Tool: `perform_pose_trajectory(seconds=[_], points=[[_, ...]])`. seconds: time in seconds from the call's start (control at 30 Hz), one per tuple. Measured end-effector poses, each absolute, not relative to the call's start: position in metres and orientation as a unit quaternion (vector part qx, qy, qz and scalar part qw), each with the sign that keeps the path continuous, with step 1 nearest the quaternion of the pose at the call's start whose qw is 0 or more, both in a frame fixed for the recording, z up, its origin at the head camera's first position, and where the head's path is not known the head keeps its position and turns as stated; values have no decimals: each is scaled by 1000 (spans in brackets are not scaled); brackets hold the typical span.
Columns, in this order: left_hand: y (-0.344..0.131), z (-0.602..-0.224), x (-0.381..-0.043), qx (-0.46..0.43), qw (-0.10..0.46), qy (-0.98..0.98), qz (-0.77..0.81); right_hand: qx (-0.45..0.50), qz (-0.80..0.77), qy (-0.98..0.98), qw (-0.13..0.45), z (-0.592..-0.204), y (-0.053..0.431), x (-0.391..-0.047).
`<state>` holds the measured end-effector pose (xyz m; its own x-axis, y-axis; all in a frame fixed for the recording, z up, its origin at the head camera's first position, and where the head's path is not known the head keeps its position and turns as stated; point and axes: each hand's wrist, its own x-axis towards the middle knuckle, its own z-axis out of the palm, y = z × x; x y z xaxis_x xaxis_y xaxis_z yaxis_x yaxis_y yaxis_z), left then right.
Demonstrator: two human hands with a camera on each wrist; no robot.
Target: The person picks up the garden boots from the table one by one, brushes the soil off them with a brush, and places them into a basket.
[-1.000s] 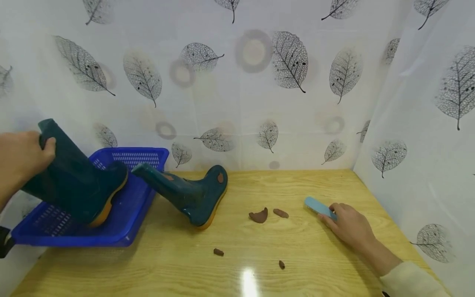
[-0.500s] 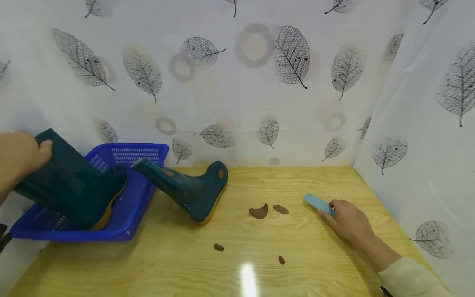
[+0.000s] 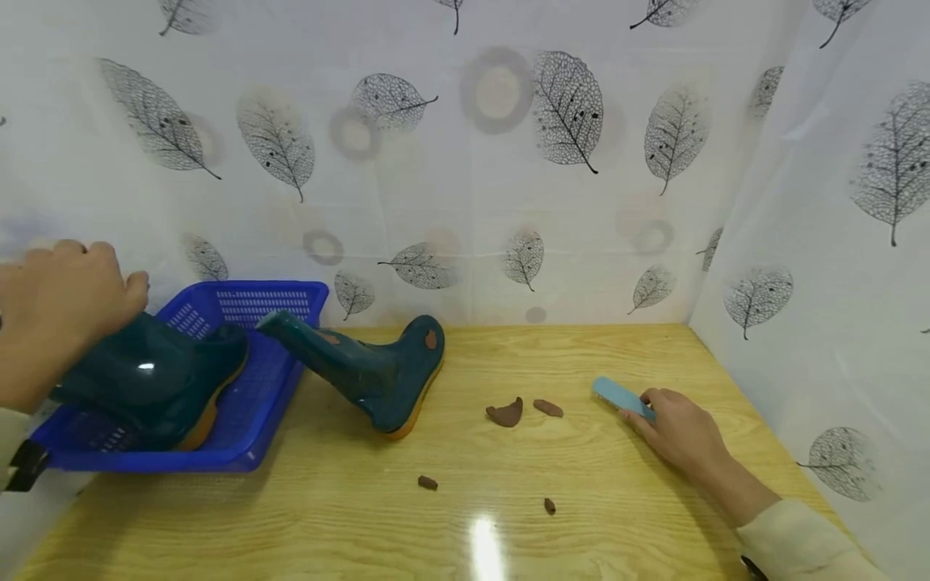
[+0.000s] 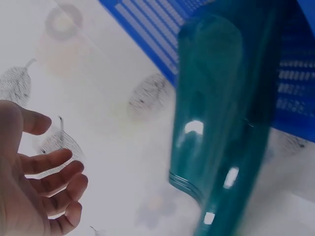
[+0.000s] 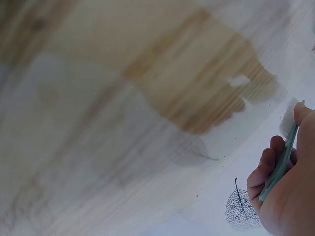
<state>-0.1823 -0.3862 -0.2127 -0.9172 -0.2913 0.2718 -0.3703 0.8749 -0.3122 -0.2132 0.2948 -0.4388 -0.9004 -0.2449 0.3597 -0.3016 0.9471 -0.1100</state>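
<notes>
One dark green rubber boot [image 3: 167, 379] with an orange-brown sole lies in a blue plastic basket [image 3: 182, 461] at the left, its shaft leaning toward the left edge. Over that shaft in the head view is my left hand [image 3: 73, 303]. The left wrist view shows the hand [image 4: 34, 182] apart from the boot, fingers loosely bent around nothing. My right hand [image 3: 686, 436] grips a light blue brush [image 3: 617, 394] at the table's right side; white bristles show in the right wrist view. A second green boot [image 3: 378, 379] with brown patches lies on its side against the basket.
Several brown pieces of dirt, including a crescent-shaped chunk [image 3: 506, 412], are scattered on the wooden table [image 3: 327, 524]. A white curtain with a leaf pattern [image 3: 436, 202] closes off the back and right side.
My left hand has lowered the boot further into the basket, let go of its shaft and moved slightly right. The right hand and brush have stayed nearly still.
</notes>
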Motion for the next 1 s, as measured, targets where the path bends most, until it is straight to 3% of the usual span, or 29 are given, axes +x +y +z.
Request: perform_pose_trajectory(seconds=[0.33, 0.7, 0.83, 1.0], points=[[-351, -215, -182, 89, 114, -986, 78, 139, 85, -971, 176, -440, 297, -213], [-323, -232, -186, 12, 44, -998, -38, 132, 86, -973, 170, -441, 299, -210], [-320, -238, -190, 27, -9, -998, -54, 135, 88, -971, 179, -441, 300, -211], [-321, -245, -199, 20, -145, -980, -133, 136, 91, -969, 184, -440, 298, -214]])
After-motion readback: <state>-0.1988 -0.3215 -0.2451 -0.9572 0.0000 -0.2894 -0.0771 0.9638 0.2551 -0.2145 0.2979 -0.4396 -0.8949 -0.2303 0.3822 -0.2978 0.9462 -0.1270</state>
